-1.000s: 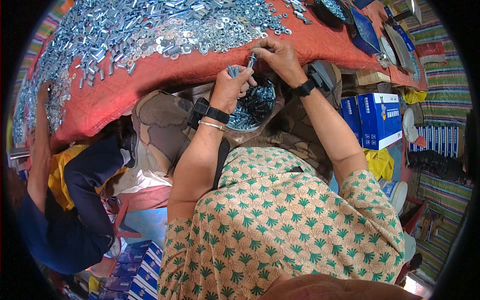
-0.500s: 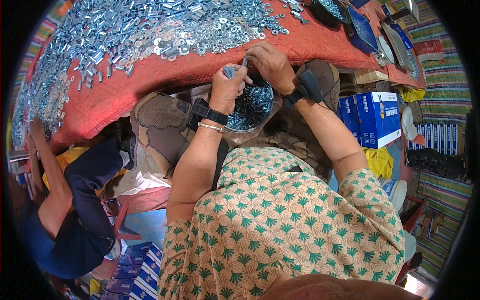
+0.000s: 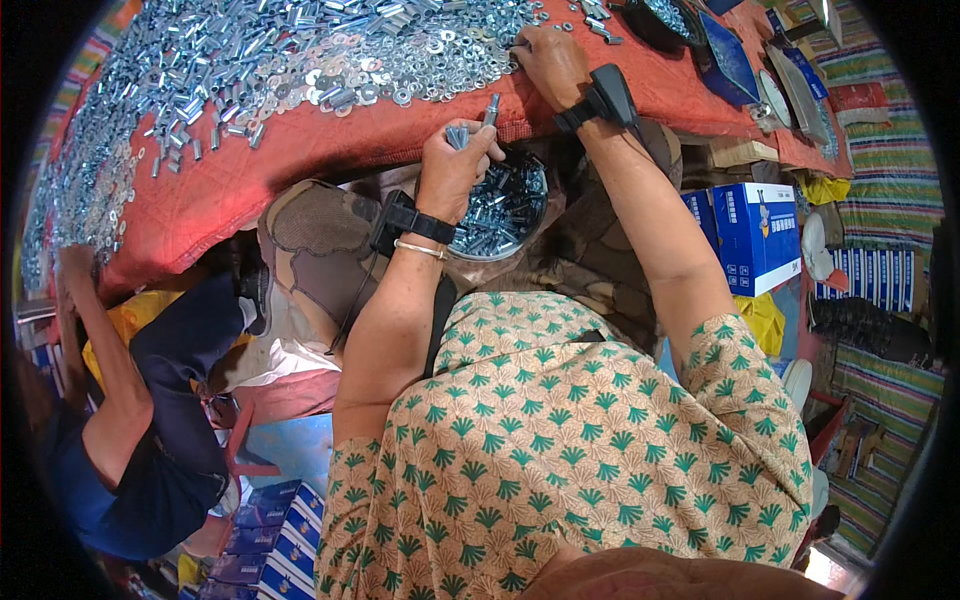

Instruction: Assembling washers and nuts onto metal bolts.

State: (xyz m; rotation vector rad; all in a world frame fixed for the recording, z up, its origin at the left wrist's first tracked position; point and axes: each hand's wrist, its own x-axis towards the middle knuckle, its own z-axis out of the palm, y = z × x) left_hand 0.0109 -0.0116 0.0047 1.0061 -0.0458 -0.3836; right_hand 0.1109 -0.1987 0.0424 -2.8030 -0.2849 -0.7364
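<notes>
Between the thumb and fingers of my left hand (image 3: 452, 170) a slim metal bolt (image 3: 491, 110) stands nearly upright. More short silvery metal pieces (image 3: 457, 137) are tucked in the same palm. My right hand (image 3: 555, 62) rests at the right end of the washer pile, fingers curled down and pinched together; what they hold, if anything, is hidden. Loose flat washers (image 3: 400, 80) spread along the near side of a large heap of metal sleeves (image 3: 270, 45). Below my left hand, a round tub (image 3: 497, 257) full of metal fasteners sits between my knees.
A red cloth (image 3: 330, 135) covers the work surface. At its right are a black bowl (image 3: 664, 20), a blue tray (image 3: 722, 62) and a round dial scale (image 3: 770, 98). Blue-and-white boxes (image 3: 755, 240) stand to my right. Another person's arm (image 3: 105, 350) reaches to the heap from the left.
My right hand has left the bolt at my left hand and moved up and right to the washers. The left hand stays in about the same place, still gripping the pieces.
</notes>
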